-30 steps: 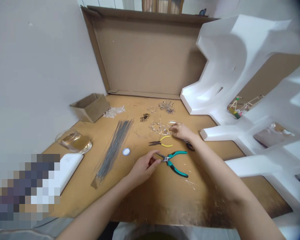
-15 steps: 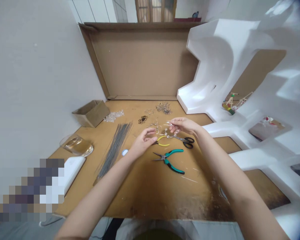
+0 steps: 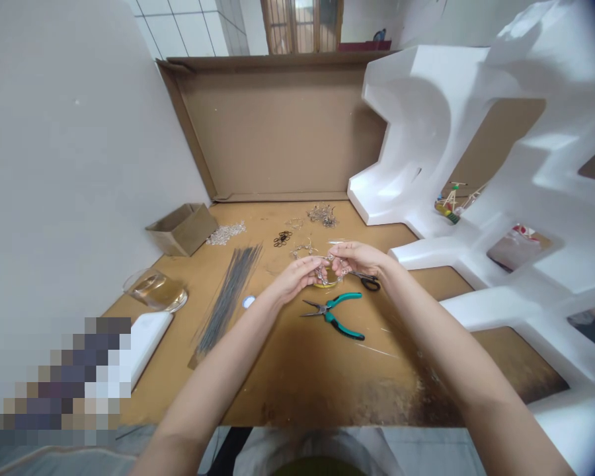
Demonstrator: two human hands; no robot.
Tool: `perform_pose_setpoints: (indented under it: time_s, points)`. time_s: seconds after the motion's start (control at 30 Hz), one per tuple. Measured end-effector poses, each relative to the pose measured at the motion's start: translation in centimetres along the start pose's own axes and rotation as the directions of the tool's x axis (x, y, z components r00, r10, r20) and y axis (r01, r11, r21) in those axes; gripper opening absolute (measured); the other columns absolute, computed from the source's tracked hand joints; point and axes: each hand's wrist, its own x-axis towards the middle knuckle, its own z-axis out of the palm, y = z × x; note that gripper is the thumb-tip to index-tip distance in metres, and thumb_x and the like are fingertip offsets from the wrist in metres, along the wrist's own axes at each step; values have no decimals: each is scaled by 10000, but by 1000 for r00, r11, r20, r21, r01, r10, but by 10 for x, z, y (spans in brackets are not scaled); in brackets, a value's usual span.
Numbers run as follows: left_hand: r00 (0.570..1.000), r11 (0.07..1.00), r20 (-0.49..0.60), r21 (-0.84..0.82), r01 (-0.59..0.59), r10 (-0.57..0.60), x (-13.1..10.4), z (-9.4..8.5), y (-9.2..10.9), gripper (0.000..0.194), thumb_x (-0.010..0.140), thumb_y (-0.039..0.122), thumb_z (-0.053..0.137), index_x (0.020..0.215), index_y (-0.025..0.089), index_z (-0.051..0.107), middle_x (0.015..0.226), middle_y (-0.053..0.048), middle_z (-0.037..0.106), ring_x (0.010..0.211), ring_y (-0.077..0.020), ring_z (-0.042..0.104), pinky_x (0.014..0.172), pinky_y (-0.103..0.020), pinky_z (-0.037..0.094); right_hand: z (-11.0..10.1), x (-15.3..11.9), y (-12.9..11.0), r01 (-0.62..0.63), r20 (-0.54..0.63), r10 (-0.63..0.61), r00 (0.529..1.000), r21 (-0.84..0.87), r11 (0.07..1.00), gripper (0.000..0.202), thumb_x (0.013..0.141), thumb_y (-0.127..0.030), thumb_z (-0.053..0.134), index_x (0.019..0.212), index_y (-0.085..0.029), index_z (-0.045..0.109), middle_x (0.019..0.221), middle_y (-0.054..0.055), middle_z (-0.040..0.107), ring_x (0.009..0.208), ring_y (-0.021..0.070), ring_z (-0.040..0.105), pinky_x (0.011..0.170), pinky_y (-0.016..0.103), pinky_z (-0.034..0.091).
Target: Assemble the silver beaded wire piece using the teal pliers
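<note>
My left hand (image 3: 297, 276) and right hand (image 3: 359, 259) meet above the middle of the worktop (image 3: 287, 370), fingers pinched in on a small clear wire piece (image 3: 330, 268) held between them — too small and glassy for me to tell its shape. Just under it lie yellow pliers (image 3: 327, 283), mostly hidden by my hands, and scissors (image 3: 369, 282) poke out beside my right wrist. Teal pliers (image 3: 334, 315) rest nearer me, jaws pointing left, apart from both hands. To the left lies a bundle of grey wires (image 3: 231, 291) with a white cap (image 3: 248, 302) beside it. Farther back sit black rings (image 3: 281, 238), clear beads (image 3: 225, 233) and a small box (image 3: 182, 228) — white foam (image 3: 426, 132) stands on the right.
</note>
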Motion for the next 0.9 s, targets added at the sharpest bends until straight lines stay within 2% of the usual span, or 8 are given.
perform_pose_setpoints:
  time_s: [0.13,0.23,0.43,0.57,0.67,0.77,0.83,0.9]
  points:
    - [998,998,65,-62,28,-23,-7,3,-2,291,764,317,647,987,130,627,869,-71,652,821,-150,616,779,-299,475,-1,0,4,51,-31,-48,998,96,994,171,748,-282,679,795,-145,589,614,16,663,506,101,601,494,194,492]
    - [995,996,89,-85,41,-34,-12,6,-4,301,720,245,691,989,131,618,865,-63,659,811,-146,624,789,-297,470,1,0,9,71,-65,-61,996,157,985,139,775,-263,647,827,-155,578,583,-13,633,489,87,585,471,175,477]
    - [999,999,27,-41,22,-21,-17,17,4,221,694,236,717,843,124,598,737,-11,651,673,-92,613,737,-250,459,5,-4,21,100,-146,-71,987,203,974,74,807,-232,592,820,-161,577,550,-48,554,440,46,506,435,134,429]
    - [998,995,-24,-75,58,-60,-21,27,12,215,695,248,715,779,114,570,718,-17,653,639,-84,607,681,-228,465,11,-3,32,97,-247,-58,967,148,984,107,802,-234,570,859,-149,603,699,23,629,562,94,587,526,207,499]
    - [992,984,-76,-157,87,-100,-22,30,14,197,700,224,708,768,104,567,727,-31,660,645,-83,611,666,-216,474,21,-6,43,142,-410,-106,906,59,988,190,812,-298,553,959,-182,589,945,79,657,806,166,638,690,312,535]
    - [983,973,-148,-217,75,-109,-22,28,11,156,716,186,685,774,97,569,750,-49,670,671,-93,624,679,-222,489,36,-18,53,238,-559,-248,791,-92,967,258,797,-302,566,1046,-237,553,1138,53,607,1066,175,560,908,348,458]
    - [976,967,-189,-249,55,-105,-21,28,9,123,732,162,663,775,92,572,750,-53,671,675,-94,628,690,-224,496,47,-27,60,275,-523,-416,744,-328,904,354,767,-274,589,1116,-242,542,1182,52,593,1144,186,513,996,374,383]
    - [973,960,-206,-277,44,-104,-20,28,7,95,745,143,644,783,83,581,742,-50,668,676,-90,630,697,-215,499,57,-35,67,255,-410,-536,738,-566,784,505,718,-257,630,1210,-242,515,1230,65,574,1174,214,493,1024,411,348]
